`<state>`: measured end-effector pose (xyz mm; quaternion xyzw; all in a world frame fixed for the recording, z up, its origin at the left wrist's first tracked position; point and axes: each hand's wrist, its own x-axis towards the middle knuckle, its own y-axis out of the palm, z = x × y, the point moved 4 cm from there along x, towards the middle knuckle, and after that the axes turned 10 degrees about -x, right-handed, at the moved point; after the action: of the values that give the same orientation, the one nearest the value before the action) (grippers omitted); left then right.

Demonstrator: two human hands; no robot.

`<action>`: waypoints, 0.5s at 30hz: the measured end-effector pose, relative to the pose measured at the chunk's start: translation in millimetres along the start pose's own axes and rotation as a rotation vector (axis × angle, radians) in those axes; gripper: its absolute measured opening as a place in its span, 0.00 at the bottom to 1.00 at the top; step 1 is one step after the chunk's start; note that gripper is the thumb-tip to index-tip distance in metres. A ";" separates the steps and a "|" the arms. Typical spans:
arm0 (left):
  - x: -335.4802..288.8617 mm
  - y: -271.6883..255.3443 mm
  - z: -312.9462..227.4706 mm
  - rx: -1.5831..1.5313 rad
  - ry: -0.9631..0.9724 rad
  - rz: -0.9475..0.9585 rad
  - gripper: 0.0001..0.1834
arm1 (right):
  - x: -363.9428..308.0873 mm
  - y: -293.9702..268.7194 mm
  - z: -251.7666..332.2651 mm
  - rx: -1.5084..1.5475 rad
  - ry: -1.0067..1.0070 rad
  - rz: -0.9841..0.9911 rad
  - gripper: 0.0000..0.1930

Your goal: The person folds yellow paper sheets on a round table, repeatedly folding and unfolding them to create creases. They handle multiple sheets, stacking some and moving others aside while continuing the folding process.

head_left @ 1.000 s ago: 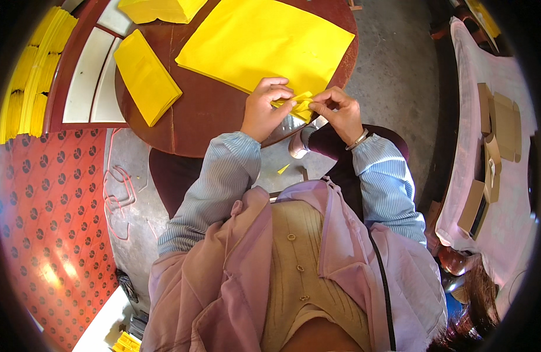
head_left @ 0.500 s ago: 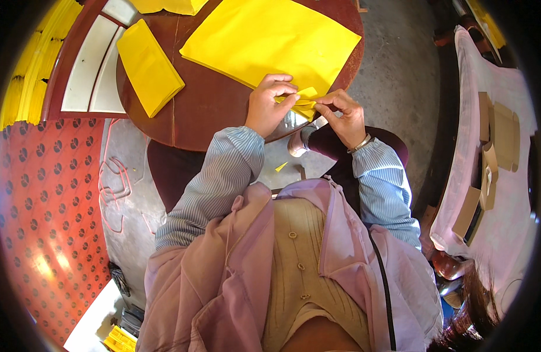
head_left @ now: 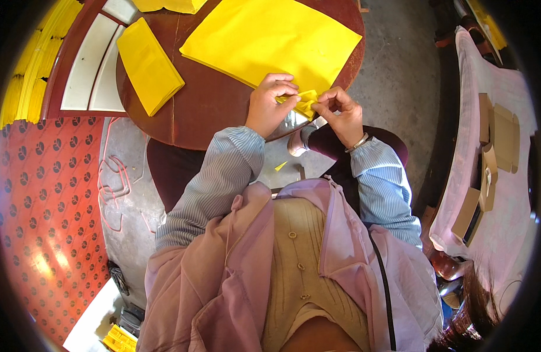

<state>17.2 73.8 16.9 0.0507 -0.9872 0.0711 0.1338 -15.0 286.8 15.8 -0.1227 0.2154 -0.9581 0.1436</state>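
Between my two hands is a small folded piece of yellow paper (head_left: 306, 102), held over the near edge of a round brown table (head_left: 215, 105). My left hand (head_left: 271, 104) pinches its left side between thumb and fingers. On the other side, my right hand (head_left: 341, 114) grips the paper's right end with thumb and forefinger. Just beyond them lies a large stack of yellow sheets (head_left: 270, 41). The finer folds of the small piece are partly hidden by my fingers.
A narrow folded yellow stack (head_left: 148, 67) lies on the table's left, with another yellow bundle (head_left: 171, 4) behind it. Opened cardboard boxes (head_left: 487, 170) rest on a pale cloth-covered table (head_left: 458, 199) at right. A yellow scrap (head_left: 280, 166) and pink cord (head_left: 115, 188) are on the floor.
My right hand has shifted slightly to the left and turned, and the small yellow paper has opened up a little between my fingers. My left hand stays nearly still.
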 end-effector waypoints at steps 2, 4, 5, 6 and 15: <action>0.9 1.1 -0.4 0.010 0.025 -0.009 0.08 | -1.0 -0.3 5.5 -0.016 -0.054 -0.001 0.12; 0.8 1.3 -0.3 0.006 0.018 -0.016 0.08 | -2.0 -2.3 11.2 -0.051 -0.092 0.005 0.12; 0.7 1.1 0.2 -0.001 -0.002 -0.017 0.08 | -2.3 -4.0 13.8 -0.077 -0.107 0.010 0.11; 0.4 0.8 0.7 -0.007 -0.023 -0.021 0.08 | -2.1 -4.6 16.1 -0.095 -0.125 0.020 0.11; 0.9 -3.2 7.1 0.000 -0.011 0.056 0.07 | -0.5 -5.3 13.0 -0.117 -0.090 0.049 0.07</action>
<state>14.9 69.5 10.8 0.0234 -0.9889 0.0747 0.1262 -11.9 286.6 29.5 -0.1684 0.2675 -0.9335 0.1693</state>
